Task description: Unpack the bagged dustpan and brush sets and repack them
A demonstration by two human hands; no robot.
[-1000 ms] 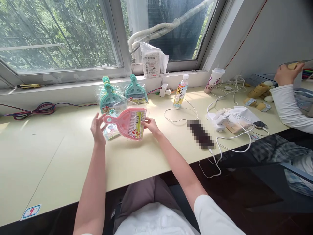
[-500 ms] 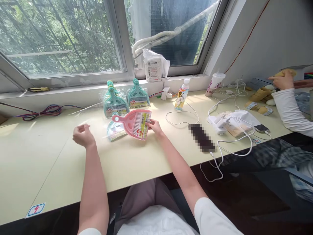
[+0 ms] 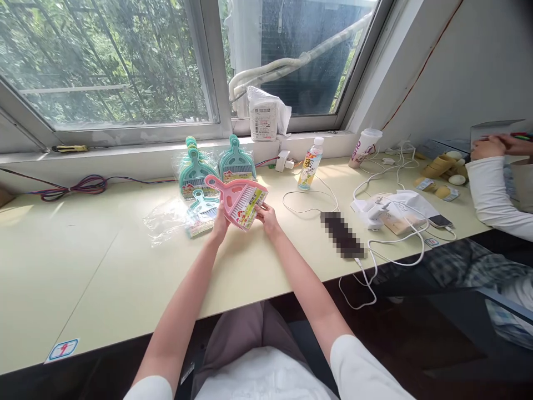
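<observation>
A pink dustpan with a white-bristled brush and a printed label card is held up between both hands, its handle pointing up and left. My left hand grips its lower left edge, the fingers partly hidden behind it. My right hand is closed on the right edge by the label. Just behind my left hand, a teal dustpan set lies on the table. Crumpled clear plastic wrap lies to its left. Farther back, more wrapped teal dustpan sets lean near the wall, with another teal set beside them.
A drink bottle, a lidded cup and a phone-like blurred object stand or lie to the right, among white cables. Bundled wires lie at the back left. A co-worker's sleeve shows at far right.
My left hand has moved right from above the table and taken hold of the pink dustpan. The dustpan has tilted, handle higher. The clear plastic wrap now rests on the table.
</observation>
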